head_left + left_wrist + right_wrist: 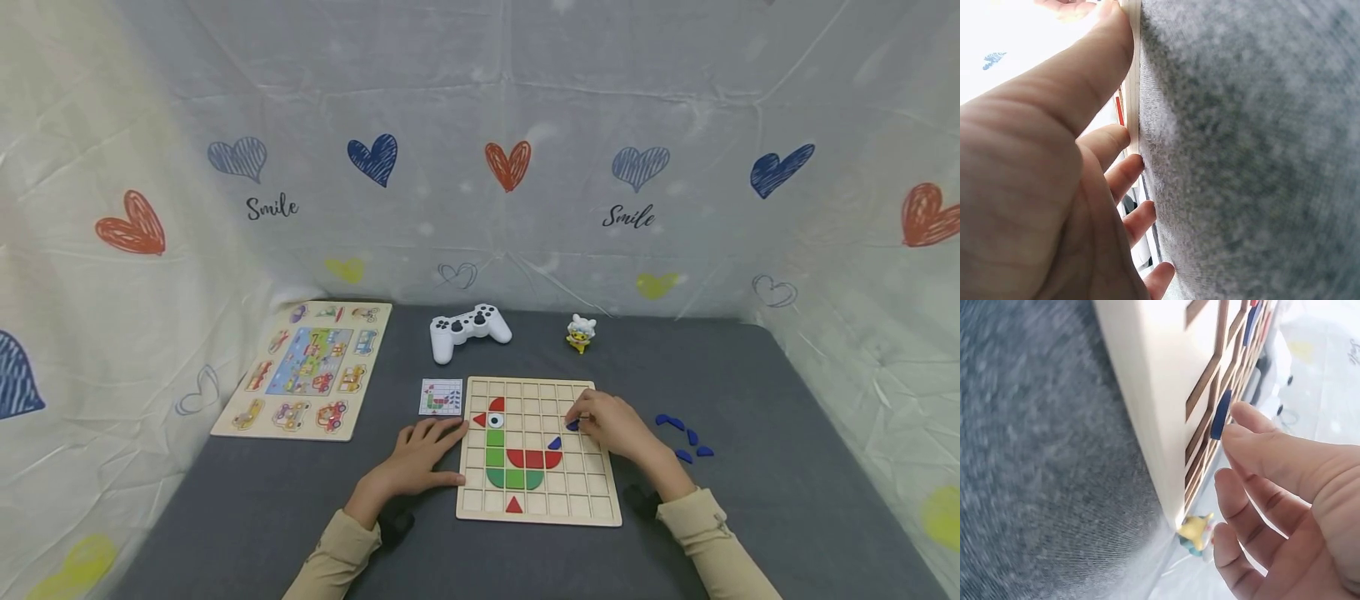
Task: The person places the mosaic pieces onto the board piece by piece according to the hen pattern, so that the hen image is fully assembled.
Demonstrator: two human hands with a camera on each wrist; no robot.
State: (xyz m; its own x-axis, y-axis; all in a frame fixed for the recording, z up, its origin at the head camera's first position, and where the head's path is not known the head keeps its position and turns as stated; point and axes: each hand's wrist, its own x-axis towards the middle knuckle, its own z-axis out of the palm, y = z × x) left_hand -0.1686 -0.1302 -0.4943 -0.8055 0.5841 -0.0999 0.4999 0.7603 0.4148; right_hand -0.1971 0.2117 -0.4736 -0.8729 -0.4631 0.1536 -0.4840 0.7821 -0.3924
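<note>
A wooden grid board (555, 508) lies on the dark cloth and carries red, green and blue flat pieces, with a round eye piece (495, 421) at upper left. My right hand (611, 421) is over the board's upper right squares. Its thumb and index finger pinch a blue rounded piece (1221, 415) at the grid. A second blue piece (555, 443) sits just above the red row (534, 459). Along the board's left edge rests my left hand (416, 458), fingers spread and thumb touching the side; in the left wrist view its fingertips (1138, 215) reach the cloth.
Several loose blue pieces (684, 456) lie right of the board. A small pattern card (441, 397) is at its upper left corner. Behind stand a white game controller (471, 330) and a small figurine (581, 333). A vehicle puzzle board (307, 362) lies at far left.
</note>
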